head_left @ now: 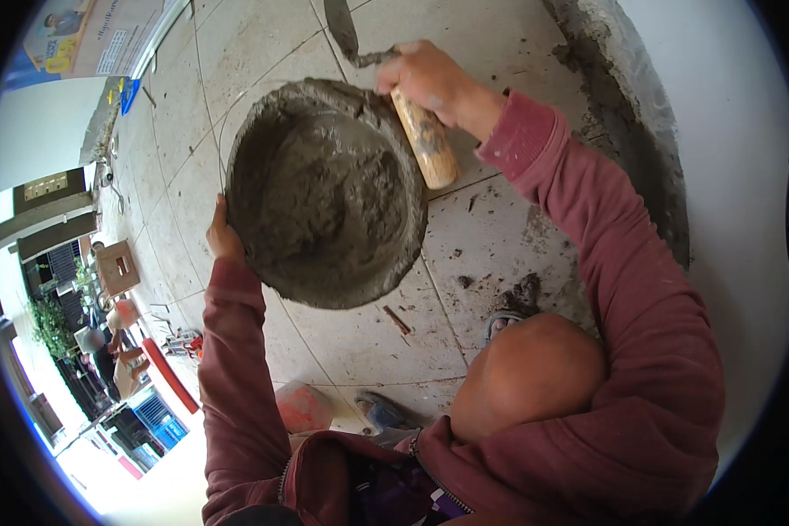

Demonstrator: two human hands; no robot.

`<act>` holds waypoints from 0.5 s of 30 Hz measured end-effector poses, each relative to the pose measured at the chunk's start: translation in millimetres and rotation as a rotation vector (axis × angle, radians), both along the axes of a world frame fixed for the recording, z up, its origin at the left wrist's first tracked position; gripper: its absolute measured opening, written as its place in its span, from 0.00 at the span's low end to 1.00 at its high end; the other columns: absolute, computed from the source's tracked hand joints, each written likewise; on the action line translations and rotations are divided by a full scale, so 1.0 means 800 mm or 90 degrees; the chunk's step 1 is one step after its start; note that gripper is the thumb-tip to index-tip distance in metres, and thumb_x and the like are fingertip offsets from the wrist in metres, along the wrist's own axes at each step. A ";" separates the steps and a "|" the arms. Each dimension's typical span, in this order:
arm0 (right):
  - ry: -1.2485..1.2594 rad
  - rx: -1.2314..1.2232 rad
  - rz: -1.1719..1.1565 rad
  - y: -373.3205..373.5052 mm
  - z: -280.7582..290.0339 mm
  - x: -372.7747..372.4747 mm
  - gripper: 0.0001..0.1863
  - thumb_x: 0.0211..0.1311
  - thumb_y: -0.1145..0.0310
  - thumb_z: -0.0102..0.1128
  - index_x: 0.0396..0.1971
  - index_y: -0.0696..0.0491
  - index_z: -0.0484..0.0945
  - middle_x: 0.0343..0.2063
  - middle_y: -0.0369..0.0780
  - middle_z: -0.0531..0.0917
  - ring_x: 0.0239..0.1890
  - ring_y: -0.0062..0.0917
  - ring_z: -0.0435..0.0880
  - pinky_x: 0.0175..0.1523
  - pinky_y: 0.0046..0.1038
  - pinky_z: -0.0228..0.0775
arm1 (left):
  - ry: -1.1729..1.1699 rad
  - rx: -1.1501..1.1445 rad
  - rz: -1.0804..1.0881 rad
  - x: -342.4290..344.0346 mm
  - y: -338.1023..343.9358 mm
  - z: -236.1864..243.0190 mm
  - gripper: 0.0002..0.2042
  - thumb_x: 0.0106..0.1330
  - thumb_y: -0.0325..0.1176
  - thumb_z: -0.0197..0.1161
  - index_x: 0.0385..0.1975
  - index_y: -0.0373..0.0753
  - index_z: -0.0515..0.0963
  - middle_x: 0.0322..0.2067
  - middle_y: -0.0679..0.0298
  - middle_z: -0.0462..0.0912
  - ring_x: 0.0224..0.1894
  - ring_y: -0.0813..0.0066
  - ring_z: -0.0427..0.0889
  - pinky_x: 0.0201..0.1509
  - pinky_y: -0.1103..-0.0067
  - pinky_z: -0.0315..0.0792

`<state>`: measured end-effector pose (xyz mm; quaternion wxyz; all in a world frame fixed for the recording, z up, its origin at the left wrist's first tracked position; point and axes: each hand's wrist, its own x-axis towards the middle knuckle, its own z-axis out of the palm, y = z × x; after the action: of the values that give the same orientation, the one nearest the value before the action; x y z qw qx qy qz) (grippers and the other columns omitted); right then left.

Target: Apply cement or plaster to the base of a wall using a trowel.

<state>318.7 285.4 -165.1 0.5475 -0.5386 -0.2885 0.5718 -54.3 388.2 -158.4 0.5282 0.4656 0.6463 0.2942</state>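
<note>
A round bucket (320, 202) of wet grey mortar, its rim thickly crusted, sits in front of me over the tiled floor. My left hand (223, 228) grips the left side of this bucket, with part of the fingers hidden behind it. My right hand (434, 88) is closed on a trowel near the top of its wooden handle (425, 149), just beyond the bucket's upper right edge. The trowel's mortar-smeared metal blade (342, 28) points up and away from me.
Mortar-streaked wall base (627, 175) runs along the right. A pink bucket (302, 405) is by my sandalled foot (377, 412). Farther left are a cardboard box (114, 267), tools (184, 346), a long red object (168, 373) and another person (105, 359).
</note>
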 end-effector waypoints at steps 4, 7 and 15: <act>0.037 0.048 -0.024 0.017 0.005 0.019 0.05 0.41 0.74 0.54 0.17 0.60 0.69 0.14 0.37 0.71 0.16 0.21 0.71 0.21 0.23 0.63 | 0.075 0.049 -0.007 0.028 0.060 -0.009 0.23 0.60 0.47 0.50 0.36 0.28 0.75 0.31 0.59 0.78 0.32 0.78 0.74 0.39 0.83 0.66; 0.055 0.016 -0.139 -0.017 -0.009 0.022 0.08 0.44 0.75 0.53 0.24 0.63 0.69 0.17 0.40 0.73 0.16 0.21 0.73 0.21 0.23 0.64 | 0.059 0.062 0.022 0.045 0.052 -0.014 0.23 0.60 0.47 0.50 0.36 0.27 0.75 0.31 0.59 0.78 0.32 0.78 0.73 0.39 0.84 0.66; -0.364 -0.221 -0.098 -0.130 -0.095 0.030 0.11 0.48 0.70 0.54 0.29 0.62 0.69 0.18 0.43 0.74 0.21 0.23 0.74 0.28 0.25 0.65 | -0.140 -0.055 0.004 0.061 0.048 0.002 0.21 0.63 0.45 0.45 0.38 0.29 0.73 0.34 0.59 0.77 0.35 0.75 0.76 0.41 0.81 0.69</act>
<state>343.1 181.7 -241.0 0.3862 -0.7824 -0.2873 0.3952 -5.3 426.4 -156.7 0.6145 0.4052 0.5981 0.3168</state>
